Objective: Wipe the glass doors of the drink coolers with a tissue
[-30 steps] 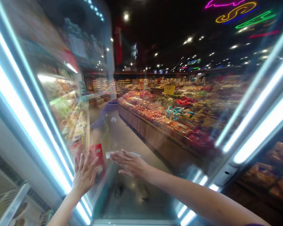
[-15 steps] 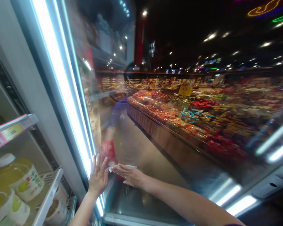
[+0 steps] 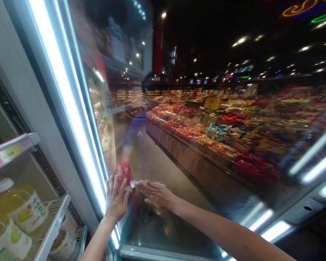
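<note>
My left hand (image 3: 116, 200) lies flat with fingers spread against the glass door (image 3: 176, 221), beside the bright light strip. To its right, my right hand (image 3: 156, 194) is stretched flat over a thin white cloth (image 3: 133, 184), pressing it to the same pane. Only the cloth's edges show past the fingers and above the knuckles; whether it is cloth or paper I cannot tell. A faint reflection in the glass shows a blue sleeve and a red thing (image 3: 124, 172) of a kind I cannot make out.
Cooler shelves at left hold bottles of yellow drink (image 3: 29, 208) behind a price tag (image 3: 9, 154). A long light strip (image 3: 70, 98) runs down the door frame. Through the glass, a low wood-sided stand (image 3: 174, 141) bears heaps of wrapped goods under a yellow sign (image 3: 212, 103).
My right hand has slid a little right and up with the white cloth, so the gap between my hands is wider. The left hand stays flat on the glass, shifted slightly.
</note>
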The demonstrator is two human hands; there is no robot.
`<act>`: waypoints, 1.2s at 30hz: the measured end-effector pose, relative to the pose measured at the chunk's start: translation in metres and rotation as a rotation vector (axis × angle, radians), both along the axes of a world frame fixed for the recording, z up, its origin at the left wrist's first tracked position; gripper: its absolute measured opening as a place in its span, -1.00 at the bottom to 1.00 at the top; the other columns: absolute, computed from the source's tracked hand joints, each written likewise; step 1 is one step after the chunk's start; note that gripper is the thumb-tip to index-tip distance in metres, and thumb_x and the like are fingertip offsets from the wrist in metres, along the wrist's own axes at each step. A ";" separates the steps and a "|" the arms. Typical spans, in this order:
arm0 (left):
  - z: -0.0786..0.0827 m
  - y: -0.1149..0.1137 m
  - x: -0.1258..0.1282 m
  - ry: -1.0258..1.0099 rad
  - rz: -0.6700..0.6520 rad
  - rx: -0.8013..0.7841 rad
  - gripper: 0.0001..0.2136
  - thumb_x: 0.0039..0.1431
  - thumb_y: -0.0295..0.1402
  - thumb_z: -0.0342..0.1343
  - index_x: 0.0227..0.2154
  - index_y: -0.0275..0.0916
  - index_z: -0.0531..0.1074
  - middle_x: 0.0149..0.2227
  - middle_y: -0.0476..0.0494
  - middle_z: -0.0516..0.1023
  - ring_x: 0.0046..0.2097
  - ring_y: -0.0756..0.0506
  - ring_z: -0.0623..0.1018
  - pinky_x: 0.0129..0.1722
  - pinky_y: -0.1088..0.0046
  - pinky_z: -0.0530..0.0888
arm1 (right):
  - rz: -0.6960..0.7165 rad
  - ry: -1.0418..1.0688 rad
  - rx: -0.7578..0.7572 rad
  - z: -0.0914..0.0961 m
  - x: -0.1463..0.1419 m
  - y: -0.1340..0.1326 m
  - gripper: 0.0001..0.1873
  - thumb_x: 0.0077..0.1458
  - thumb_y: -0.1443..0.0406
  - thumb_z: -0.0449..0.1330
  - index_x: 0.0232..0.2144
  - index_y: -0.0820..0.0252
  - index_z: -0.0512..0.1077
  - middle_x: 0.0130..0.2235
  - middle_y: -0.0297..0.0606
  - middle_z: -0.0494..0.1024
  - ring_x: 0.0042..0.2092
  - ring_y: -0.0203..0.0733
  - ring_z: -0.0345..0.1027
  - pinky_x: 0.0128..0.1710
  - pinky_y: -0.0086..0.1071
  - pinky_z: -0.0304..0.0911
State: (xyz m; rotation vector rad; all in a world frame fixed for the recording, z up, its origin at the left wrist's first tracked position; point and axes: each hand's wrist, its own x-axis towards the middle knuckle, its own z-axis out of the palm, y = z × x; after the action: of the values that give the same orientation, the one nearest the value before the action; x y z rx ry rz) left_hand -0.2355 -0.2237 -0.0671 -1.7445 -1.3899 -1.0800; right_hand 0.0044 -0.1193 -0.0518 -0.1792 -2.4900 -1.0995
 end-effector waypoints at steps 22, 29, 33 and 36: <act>0.023 0.036 0.198 0.097 -0.070 -0.019 -0.19 0.24 -0.46 0.12 0.46 0.03 -0.11 0.54 -0.08 -0.26 0.53 -0.28 -0.24 0.49 -0.15 -0.26 | -0.082 0.202 -0.029 -0.010 0.306 0.023 -0.48 0.37 0.12 -0.01 0.30 -0.01 0.35 0.48 -0.58 0.04 0.50 -0.48 -0.27 0.41 -0.51 -0.04; 0.023 0.041 0.268 0.173 -0.117 -0.008 -0.19 0.24 -0.46 0.13 0.46 0.03 -0.11 0.54 -0.07 -0.30 0.53 -0.29 -0.25 0.49 -0.13 -0.29 | -0.321 0.599 -0.001 -0.053 0.377 0.020 -0.24 0.20 0.29 0.18 0.42 0.12 0.15 0.45 -0.16 0.12 0.52 0.01 -0.26 0.50 0.09 -0.30; 0.025 0.042 0.278 0.201 -0.119 -0.022 -0.20 0.24 -0.45 0.13 0.46 0.03 -0.11 0.54 -0.08 -0.31 0.53 -0.30 -0.26 0.48 -0.16 -0.29 | -0.381 0.687 -0.005 -0.056 0.392 0.017 -0.13 0.19 0.31 0.14 0.48 0.11 -0.06 0.50 -0.21 -0.08 0.52 0.03 -0.26 0.50 0.12 -0.25; 0.033 0.045 0.273 0.235 -0.144 0.002 -0.19 0.24 -0.44 0.13 0.46 0.02 -0.11 0.54 -0.08 -0.33 0.53 -0.30 -0.29 0.47 -0.15 -0.31 | -0.464 0.832 0.006 -0.047 0.391 0.024 -0.05 0.20 0.29 0.16 0.48 0.41 -0.20 0.50 0.11 -0.25 0.51 0.33 -0.41 0.43 0.38 -0.36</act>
State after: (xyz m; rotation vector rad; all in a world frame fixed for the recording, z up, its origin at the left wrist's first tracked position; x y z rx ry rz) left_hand 0.0378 -0.1782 -0.0339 -1.9254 -1.1336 -0.9149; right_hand 0.3956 -0.0950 -0.0987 -1.0222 -1.7199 -0.9219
